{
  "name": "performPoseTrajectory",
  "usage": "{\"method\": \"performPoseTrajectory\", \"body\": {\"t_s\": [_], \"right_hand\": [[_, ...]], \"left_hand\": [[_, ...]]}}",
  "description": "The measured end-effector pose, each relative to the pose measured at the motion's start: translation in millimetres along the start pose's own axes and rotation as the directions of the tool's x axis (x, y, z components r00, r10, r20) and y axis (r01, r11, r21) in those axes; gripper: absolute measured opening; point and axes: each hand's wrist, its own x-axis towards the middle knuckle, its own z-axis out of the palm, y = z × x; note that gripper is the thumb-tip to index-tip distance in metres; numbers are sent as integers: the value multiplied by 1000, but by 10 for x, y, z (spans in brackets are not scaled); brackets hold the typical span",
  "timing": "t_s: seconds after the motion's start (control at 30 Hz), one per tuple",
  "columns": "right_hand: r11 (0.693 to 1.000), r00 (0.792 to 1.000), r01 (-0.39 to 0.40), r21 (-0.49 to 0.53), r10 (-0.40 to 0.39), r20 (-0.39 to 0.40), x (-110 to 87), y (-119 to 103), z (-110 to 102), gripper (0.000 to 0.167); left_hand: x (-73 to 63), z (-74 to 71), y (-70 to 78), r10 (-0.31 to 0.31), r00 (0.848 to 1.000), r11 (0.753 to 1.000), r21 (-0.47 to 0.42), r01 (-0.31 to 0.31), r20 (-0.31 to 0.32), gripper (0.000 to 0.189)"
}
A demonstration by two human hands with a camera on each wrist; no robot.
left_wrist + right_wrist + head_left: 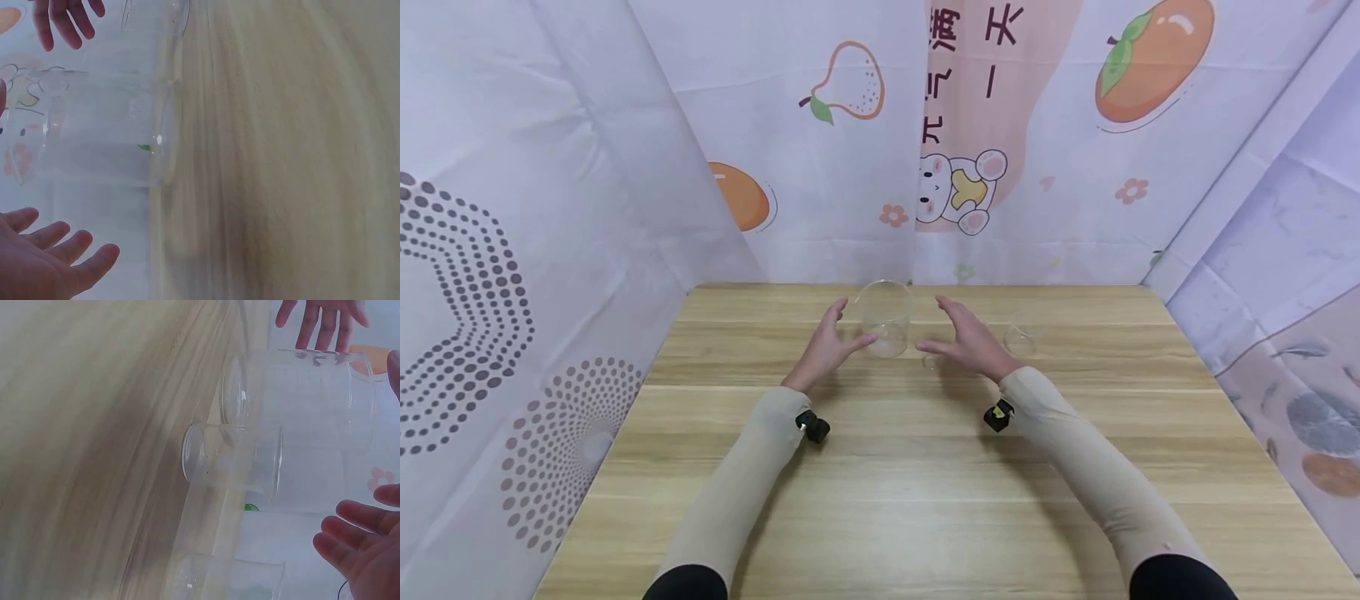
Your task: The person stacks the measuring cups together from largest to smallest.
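A large clear glass beaker (886, 323) stands upright near the table's far edge, between the two hands. My left hand (826, 346) is at its left side with fingers extended and thumb apart; in the left wrist view a gap shows between those fingers and the beaker (100, 131). On the other side my right hand (972, 343) holds a similar spread shape, its palm turned towards the glass. A smaller clear beaker (234, 456) stands just in front of the large one, partly hidden by the right hand in the head view. Both hands hold nothing.
Another clear beaker (1021, 342) stands to the right, beyond my right wrist. The wooden table (880, 467) ends at a printed curtain (820, 208) behind the beakers. More curtain (1300, 350) hangs along the right side.
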Motion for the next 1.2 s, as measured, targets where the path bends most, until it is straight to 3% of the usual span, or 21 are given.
{"method": "performPoseTrajectory", "body": {"t_s": [0.37, 0.63, 0.93, 1.2], "right_hand": [[998, 999, 9, 63, -12, 36, 171, -76, 68, 98], [996, 999, -4, 90, 1, 38, 252, -93, 128, 101], [990, 995, -64, 127, 54, 85, 322, -94, 179, 102], [982, 991, -82, 171, 63, 117, 399, -97, 221, 105]], "left_hand": [[68, -10, -43, -13, 999, 999, -46, 15, 33, 95], [121, -18, -29, 3, 999, 1000, -25, -2, 46, 99], [162, -9, -131, -54, 994, 993, -99, 63, 94, 100], [258, 14, -151, -28, 993, 986, -158, 47, 119, 101]]}}
